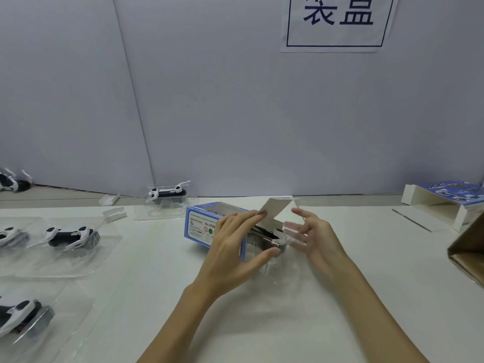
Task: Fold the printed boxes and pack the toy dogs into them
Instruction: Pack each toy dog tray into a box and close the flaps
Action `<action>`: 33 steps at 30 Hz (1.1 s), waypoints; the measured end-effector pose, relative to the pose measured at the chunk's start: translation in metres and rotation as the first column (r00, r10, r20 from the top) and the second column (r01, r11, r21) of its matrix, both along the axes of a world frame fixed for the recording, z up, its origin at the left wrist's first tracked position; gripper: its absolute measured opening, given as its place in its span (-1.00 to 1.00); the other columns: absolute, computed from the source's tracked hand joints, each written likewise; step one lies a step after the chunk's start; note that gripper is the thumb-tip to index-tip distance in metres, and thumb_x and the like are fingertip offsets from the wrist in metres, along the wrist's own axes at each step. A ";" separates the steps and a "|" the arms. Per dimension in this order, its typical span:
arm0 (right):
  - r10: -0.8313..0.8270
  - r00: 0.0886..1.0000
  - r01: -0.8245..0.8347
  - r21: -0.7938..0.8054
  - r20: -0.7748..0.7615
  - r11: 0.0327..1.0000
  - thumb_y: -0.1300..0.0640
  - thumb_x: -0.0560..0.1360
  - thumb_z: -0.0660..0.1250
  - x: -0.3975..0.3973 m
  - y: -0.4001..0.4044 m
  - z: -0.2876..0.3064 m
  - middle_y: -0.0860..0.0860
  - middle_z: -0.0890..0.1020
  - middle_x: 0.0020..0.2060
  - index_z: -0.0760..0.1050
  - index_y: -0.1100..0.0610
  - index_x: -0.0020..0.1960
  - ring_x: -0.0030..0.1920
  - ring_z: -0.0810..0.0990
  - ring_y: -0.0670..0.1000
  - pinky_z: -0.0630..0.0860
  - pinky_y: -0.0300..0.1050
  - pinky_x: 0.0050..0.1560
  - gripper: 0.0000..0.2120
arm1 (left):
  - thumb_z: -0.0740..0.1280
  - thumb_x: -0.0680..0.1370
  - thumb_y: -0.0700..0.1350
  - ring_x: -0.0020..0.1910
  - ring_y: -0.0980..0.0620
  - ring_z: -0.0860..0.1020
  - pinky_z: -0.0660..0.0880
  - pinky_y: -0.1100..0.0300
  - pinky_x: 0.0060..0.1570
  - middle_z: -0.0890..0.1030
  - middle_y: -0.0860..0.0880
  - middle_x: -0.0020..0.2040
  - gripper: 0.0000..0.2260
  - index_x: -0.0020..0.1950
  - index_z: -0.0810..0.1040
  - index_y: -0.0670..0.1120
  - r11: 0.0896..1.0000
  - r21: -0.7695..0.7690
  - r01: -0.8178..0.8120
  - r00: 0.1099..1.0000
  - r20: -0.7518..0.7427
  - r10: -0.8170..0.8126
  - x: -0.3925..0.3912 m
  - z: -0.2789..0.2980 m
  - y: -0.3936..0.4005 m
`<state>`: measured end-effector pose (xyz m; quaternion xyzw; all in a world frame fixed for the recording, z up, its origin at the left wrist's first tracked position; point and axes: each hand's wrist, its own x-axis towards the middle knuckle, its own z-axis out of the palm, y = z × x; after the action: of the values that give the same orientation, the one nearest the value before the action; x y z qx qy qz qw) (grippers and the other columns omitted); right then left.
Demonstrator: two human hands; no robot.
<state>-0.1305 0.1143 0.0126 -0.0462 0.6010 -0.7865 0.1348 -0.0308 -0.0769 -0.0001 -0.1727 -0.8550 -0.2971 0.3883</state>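
Head view: left hand (230, 247) fingers grip printed box (201, 226); right hand (311, 231) fingers spread wide beside open end.

Five bagged toy dogs (73, 235) lay at the left, and a sixth sat half inside the middle box (201, 226). Boxes numbered two, the other (442, 195) far right. Two hands (233, 244) showed.

Bare worktop (262, 323) lies open in front of the blue box (201, 226). Bagged toy dogs (70, 235) crowd the left side. A brown carton (468, 247) and a folded box (442, 197) block the right edge.
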 end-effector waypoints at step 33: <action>-0.229 0.824 0.272 0.006 -0.519 0.962 0.01 0.58 0.47 0.027 -0.026 0.007 0.00 0.72 -0.16 0.66 0.01 0.01 -0.15 0.65 -0.02 0.54 -0.21 -0.14 -0.91 | 0.59 0.46 0.15 0.59 -0.10 0.27 0.38 -0.17 0.47 0.22 0.09 0.63 -0.07 0.67 0.09 0.20 0.970 0.189 0.151 0.985 0.056 -0.164 0.009 0.022 -0.005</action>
<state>-0.1035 0.0881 0.0195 -0.1693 0.6465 -0.7319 -0.1329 -0.0220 -0.0814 0.0220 -0.1927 -0.8207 -0.4109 0.3470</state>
